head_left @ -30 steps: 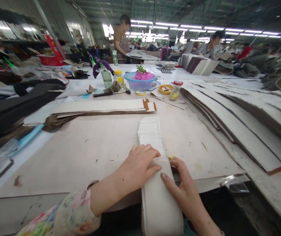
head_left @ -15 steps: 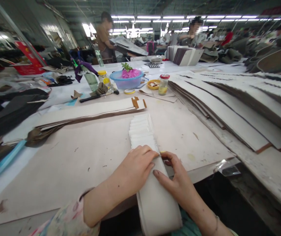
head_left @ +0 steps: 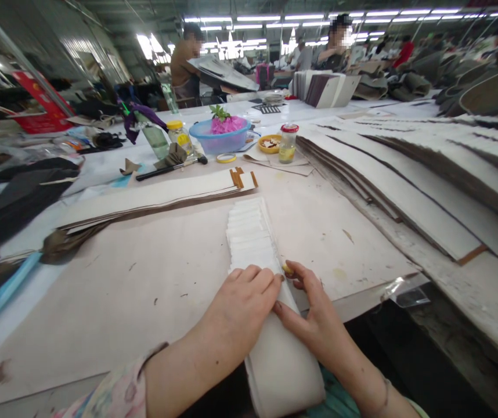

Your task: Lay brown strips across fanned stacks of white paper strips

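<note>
A fanned stack of long white strips (head_left: 251, 229) lies lengthwise on the table, its near end hanging over the front edge. My left hand (head_left: 249, 305) rests across the strips, its fingers closed together and curled toward their right edge. At that edge is my right hand (head_left: 312, 307), thumb on the top strip close to the left fingertips and the other fingers bent along the side. Something small and yellow shows at the right index fingertip; I cannot tell what it is. The undersides of the strips under both hands are hidden.
Left of centre lies another pile of strips (head_left: 157, 200) with brown ends. Behind it stand a brush (head_left: 162, 170), a blue basin (head_left: 218, 138) and a red-lidded jar (head_left: 288, 145). Large layered panels (head_left: 401, 186) cover the right side. People work farther back.
My left fingers have shifted slightly down, and my right thumb is now closer to them. The whole view has tilted a little; the strips stay under my hands.
</note>
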`<state>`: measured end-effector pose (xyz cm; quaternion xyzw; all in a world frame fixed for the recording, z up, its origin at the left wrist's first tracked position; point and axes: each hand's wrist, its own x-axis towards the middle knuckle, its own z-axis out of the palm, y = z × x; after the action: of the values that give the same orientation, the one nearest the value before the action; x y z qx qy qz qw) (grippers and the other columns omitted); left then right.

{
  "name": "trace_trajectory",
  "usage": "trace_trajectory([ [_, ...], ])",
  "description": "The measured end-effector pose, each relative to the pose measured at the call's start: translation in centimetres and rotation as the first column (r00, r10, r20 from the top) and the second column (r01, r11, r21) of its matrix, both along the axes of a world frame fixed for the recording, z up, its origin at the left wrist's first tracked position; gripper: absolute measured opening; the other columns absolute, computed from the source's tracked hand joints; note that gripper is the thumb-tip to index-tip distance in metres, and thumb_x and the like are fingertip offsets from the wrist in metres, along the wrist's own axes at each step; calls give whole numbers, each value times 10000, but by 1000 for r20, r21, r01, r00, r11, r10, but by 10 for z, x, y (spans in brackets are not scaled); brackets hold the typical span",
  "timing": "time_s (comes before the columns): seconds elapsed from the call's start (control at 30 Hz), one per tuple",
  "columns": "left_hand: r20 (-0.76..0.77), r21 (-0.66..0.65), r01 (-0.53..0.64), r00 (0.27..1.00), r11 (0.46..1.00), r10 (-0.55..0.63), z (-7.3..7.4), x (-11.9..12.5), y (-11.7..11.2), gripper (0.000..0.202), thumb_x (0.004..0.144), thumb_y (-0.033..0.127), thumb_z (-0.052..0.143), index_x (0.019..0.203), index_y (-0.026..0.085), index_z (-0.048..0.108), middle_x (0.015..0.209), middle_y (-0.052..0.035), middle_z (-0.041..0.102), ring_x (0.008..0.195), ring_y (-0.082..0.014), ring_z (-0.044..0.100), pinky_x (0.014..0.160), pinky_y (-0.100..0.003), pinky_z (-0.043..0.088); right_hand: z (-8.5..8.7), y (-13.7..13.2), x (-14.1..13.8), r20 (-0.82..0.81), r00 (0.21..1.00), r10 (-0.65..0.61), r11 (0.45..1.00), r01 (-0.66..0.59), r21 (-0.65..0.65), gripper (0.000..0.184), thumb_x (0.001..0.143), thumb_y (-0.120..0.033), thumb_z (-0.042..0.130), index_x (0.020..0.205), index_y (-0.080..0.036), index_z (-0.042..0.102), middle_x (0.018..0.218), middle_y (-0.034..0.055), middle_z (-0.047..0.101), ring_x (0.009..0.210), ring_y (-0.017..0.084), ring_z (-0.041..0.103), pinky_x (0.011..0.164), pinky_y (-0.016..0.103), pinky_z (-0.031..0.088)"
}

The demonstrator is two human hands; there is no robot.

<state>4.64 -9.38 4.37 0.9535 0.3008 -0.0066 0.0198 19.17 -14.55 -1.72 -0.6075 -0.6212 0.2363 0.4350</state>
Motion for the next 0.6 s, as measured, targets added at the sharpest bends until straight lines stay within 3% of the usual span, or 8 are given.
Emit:
trace_trajectory([
  [0.23,42,-13,-19,999,1000,19,0,-3,0,281,852,148,406,1129,176,451,926,-32,516,863,-198,446,739,-349,403,9,4,2,188,978,88,971,-126,201,546,808,-124,415,1309,-235,228,1198,90,460,1130,195,432,964,407,378],
  [0.43,142,-53,-52,988,997,59,-4,-4,-1,154,864,148,395,959,175,513,900,-27,509,858,-179,442,761,-333,394,16,3,2,304,948,99,973,-156,168,495,820,-135,409,1289,-197,265,1115,102,520,1047,200,499,897,399,445],
  [0.6,264,-147,-133,950,980,168,-4,-10,1,124,870,246,420,865,172,520,875,-25,525,845,-180,449,754,-338,377,26,4,1,518,841,157,949,-274,157,444,822,-100,367,1260,-174,339,1048,101,576,976,212,536,851,416,470],
])
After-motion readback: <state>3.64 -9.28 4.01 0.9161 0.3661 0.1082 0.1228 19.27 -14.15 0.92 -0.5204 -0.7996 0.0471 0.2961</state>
